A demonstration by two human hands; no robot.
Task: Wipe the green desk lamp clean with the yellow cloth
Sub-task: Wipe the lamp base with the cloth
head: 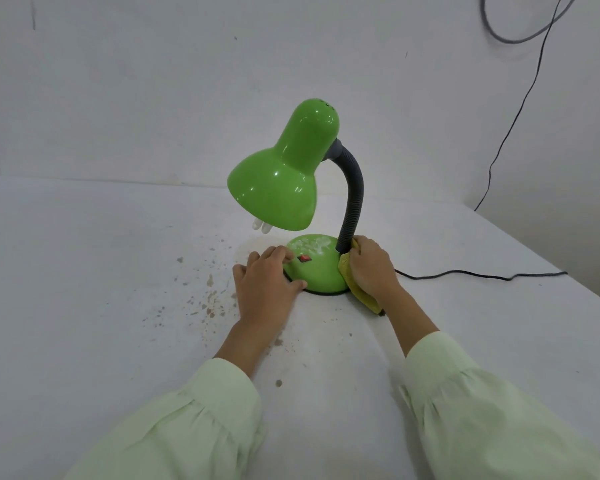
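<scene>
Green desk lamp (284, 174) on white table (84, 271), left hand (265, 289) steadying base, right hand (371, 268) pressing yellow cloth (355, 289) against it

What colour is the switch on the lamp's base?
Red: the switch sits on the green base, just beside the left hand's fingertips, in the head view.

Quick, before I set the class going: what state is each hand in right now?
Left hand: open, fingers resting on the lamp base.
Right hand: closed, holding the yellow cloth against the base.
</scene>
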